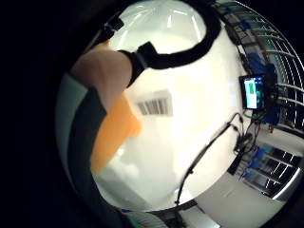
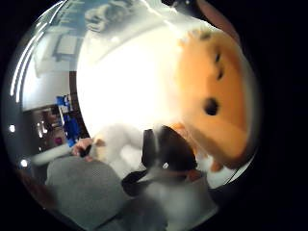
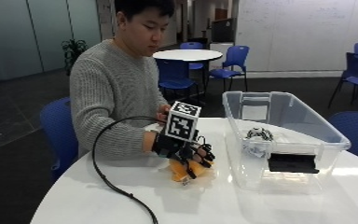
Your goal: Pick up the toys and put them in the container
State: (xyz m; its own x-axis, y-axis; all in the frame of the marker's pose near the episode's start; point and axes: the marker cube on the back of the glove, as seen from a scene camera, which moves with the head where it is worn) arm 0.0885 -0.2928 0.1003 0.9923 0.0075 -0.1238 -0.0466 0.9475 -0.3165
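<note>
My gloved right hand [image 3: 182, 147] lies on top of an orange plush toy [image 3: 185, 173] on the white round table [image 3: 104, 205], with its fingers curled over the toy. The toy's orange face and dark eye [image 2: 211, 106] fill much of the thumb side palm view, and its orange body [image 1: 116, 128] shows beside a bare finger [image 1: 102, 71]. Just to the right stands the clear plastic container [image 3: 328, 122]. A small black-and-white striped toy [image 3: 259, 134] lies inside it. A black and white soft thing [image 2: 163, 149] sits between the orange toy and the person's grey sweater.
A black cable [image 3: 113, 186] loops across the table to the hand's left. The container's near wall carries a black latch [image 3: 292, 163] and a barcode label [image 1: 154, 104]. Blue chairs and another round table [image 3: 188, 55] stand behind the person.
</note>
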